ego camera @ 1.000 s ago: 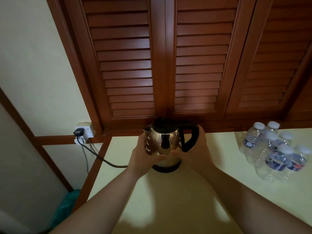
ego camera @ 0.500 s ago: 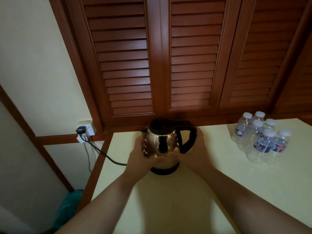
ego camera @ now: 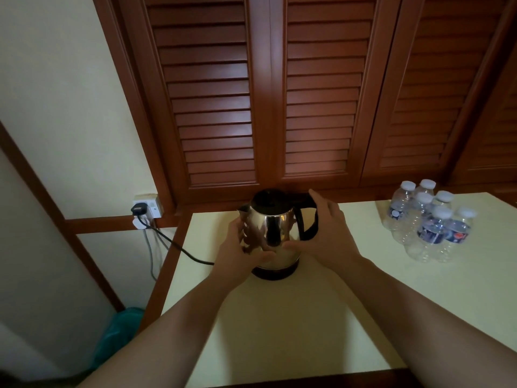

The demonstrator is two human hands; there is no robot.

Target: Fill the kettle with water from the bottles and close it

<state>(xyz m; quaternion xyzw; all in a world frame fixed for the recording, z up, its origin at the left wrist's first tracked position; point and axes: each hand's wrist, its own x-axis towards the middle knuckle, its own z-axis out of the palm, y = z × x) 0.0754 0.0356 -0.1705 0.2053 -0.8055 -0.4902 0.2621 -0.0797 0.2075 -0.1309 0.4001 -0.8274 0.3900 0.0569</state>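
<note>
A shiny steel kettle (ego camera: 272, 229) with a black lid and black handle stands on its black base at the back of the pale table (ego camera: 321, 317). My left hand (ego camera: 237, 252) wraps round the kettle's left side, thumb across its front. My right hand (ego camera: 326, 233) holds the right side by the handle, thumb on the lower body and forefinger up at the handle's top. The lid is down. Several clear water bottles (ego camera: 428, 219) with white caps stand grouped at the back right of the table, apart from both hands.
A black cord (ego camera: 179, 247) runs from the kettle's base left to a plug in a wall socket (ego camera: 145, 210). Brown louvred doors (ego camera: 268, 93) rise right behind the table. A teal bag (ego camera: 120, 334) lies on the floor at the left.
The view has shifted, so the bottles now sit further left and up in the frame. My right forefinger has risen to the top of the handle. The kettle has stayed on its base.
</note>
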